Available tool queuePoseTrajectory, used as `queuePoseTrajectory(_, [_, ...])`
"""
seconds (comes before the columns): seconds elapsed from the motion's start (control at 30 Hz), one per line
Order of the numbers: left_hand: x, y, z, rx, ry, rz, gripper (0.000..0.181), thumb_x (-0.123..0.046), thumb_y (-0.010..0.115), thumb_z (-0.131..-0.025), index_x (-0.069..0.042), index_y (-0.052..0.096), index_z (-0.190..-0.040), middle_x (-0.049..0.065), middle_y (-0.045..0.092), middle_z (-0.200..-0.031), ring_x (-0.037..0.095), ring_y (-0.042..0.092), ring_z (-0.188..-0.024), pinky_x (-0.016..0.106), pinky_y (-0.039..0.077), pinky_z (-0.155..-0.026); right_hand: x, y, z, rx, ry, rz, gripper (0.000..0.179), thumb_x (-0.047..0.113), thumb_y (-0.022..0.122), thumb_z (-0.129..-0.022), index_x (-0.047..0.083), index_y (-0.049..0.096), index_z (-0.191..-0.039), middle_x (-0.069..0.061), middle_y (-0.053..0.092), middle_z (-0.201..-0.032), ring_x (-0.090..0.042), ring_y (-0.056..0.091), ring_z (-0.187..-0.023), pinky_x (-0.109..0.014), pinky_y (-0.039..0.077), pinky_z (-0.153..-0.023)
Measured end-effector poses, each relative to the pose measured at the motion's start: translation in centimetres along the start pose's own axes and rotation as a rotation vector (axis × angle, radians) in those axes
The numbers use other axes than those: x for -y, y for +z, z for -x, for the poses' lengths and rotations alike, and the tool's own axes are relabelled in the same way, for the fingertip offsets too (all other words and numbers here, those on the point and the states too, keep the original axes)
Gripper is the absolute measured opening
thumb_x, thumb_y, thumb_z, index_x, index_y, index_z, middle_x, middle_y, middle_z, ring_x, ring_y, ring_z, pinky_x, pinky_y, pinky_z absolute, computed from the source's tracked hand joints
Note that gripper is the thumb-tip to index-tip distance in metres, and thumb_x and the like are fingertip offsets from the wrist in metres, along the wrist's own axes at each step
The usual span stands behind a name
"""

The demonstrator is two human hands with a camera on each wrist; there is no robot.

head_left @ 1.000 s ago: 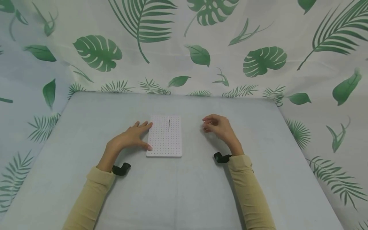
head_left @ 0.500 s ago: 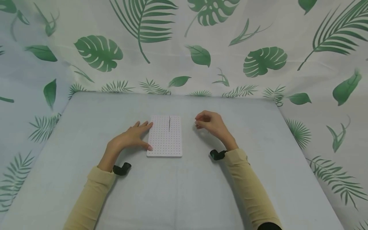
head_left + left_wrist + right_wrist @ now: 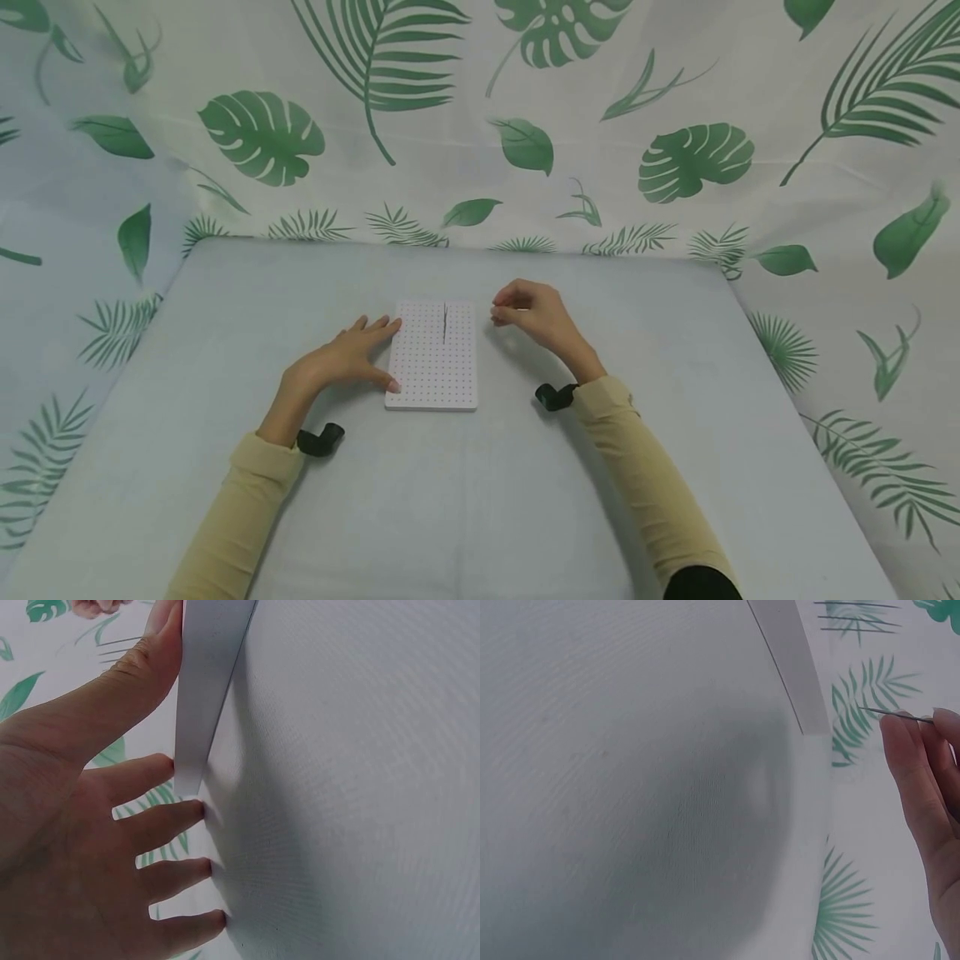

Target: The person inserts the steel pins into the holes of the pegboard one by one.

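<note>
A white board [image 3: 431, 375] with rows of small holes lies flat at the middle of the table. Several thin dark needles [image 3: 445, 323] stand in its far part, lined up so they overlap in the head view; the right wrist view shows three as separate lines. My left hand [image 3: 337, 360] is spread at the board's left side, thumb and forefinger touching its edge, other fingertips on the table. Right of the board, my right hand [image 3: 536, 317] is raised above the table. Its thumb and fingers pinch one thin needle [image 3: 877, 712], whose tip points toward the board side.
The table [image 3: 465, 508] has a pale grey-white cover. Behind it hangs a white cloth [image 3: 420, 183] with green leaf prints. Each wrist carries a small black camera, the left one [image 3: 321, 440] and the right one [image 3: 555, 397] both close to the tabletop.
My right hand has moved left and away from me, closer to the board, with its fingers pinched. The left hand and the board have stayed in place.
</note>
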State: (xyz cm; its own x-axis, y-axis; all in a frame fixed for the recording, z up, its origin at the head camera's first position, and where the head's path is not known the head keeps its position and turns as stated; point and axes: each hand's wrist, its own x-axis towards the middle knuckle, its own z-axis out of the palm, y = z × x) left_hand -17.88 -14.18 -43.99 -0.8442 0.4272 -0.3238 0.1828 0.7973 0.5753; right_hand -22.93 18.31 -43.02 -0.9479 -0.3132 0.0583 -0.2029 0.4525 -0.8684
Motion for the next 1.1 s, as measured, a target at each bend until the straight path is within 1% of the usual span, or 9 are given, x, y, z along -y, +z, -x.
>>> queuePoseTrajectory(0.17, [0.1, 0.0, 0.1, -0.001, 0.011, 0.007, 0.107, -0.035, 0.087, -0.081, -0.006, 0.025, -0.163, 0.022, 0.017, -0.170, 0.052, 0.002, -0.156, 0.069, 0.004, -0.125, 0.2, 0.8, -0.8, 0.004, 0.008, -0.009, 0.010, 0.003, 0.074, -0.092, -0.001, 0.069, -0.100, -0.018, 0.074, -0.097, -0.028, 0.077, -0.089, -0.042, 0.064, -0.084])
queuePoseTrajectory(0.3, [0.2, 0.1, 0.1, 0.002, 0.014, 0.019, 0.107, -0.035, 0.087, -0.081, -0.006, 0.026, -0.163, 0.020, 0.017, -0.170, 0.053, 0.002, -0.156, 0.069, 0.003, -0.124, 0.1, 1.5, -1.4, 0.006, 0.021, -0.021, 0.010, 0.003, 0.075, -0.092, 0.000, 0.069, -0.098, -0.017, 0.074, -0.097, -0.026, 0.077, -0.089, -0.036, 0.064, -0.083])
queuePoseTrajectory(0.43, [0.3, 0.1, 0.1, 0.001, 0.014, 0.020, 0.107, -0.036, 0.087, -0.081, -0.006, 0.026, -0.163, 0.020, 0.018, -0.170, 0.053, 0.002, -0.156, 0.069, 0.003, -0.124, 0.2, 2.1, -1.7, 0.010, 0.015, -0.035, 0.010, 0.003, 0.075, -0.091, 0.000, 0.069, -0.097, -0.017, 0.075, -0.097, -0.024, 0.077, -0.089, -0.033, 0.063, -0.083])
queuePoseTrajectory(0.6, [0.3, 0.1, 0.1, 0.002, 0.021, 0.010, 0.106, -0.035, 0.087, -0.082, -0.005, 0.025, -0.163, 0.021, 0.018, -0.170, 0.051, 0.004, -0.156, 0.070, 0.003, -0.124, 0.1, 2.9, -2.2, 0.014, -0.001, -0.036, 0.010, 0.003, 0.076, -0.091, 0.000, 0.069, -0.097, -0.016, 0.076, -0.098, -0.024, 0.077, -0.090, -0.032, 0.062, -0.085])
queuePoseTrajectory(0.77, [0.2, 0.0, 0.1, 0.005, 0.029, -0.007, 0.105, -0.035, 0.086, -0.083, -0.004, 0.024, -0.163, 0.022, 0.018, -0.170, 0.047, 0.009, -0.157, 0.071, 0.005, -0.124, 0.1, 3.5, -2.5, 0.014, -0.010, -0.037, 0.009, 0.004, 0.077, -0.091, 0.001, 0.069, -0.096, -0.015, 0.077, -0.097, -0.023, 0.077, -0.089, -0.031, 0.061, -0.083])
queuePoseTrajectory(1.1, [0.0, -0.1, 0.1, 0.010, 0.017, -0.006, 0.104, -0.034, 0.085, -0.084, -0.005, 0.024, -0.163, 0.020, 0.018, -0.170, 0.046, 0.009, -0.158, 0.070, 0.005, -0.124, 0.4, 4.4, -3.0, 0.021, -0.004, -0.050, 0.010, 0.004, 0.076, -0.091, 0.001, 0.069, -0.097, -0.015, 0.076, -0.097, -0.023, 0.077, -0.091, -0.030, 0.062, -0.081])
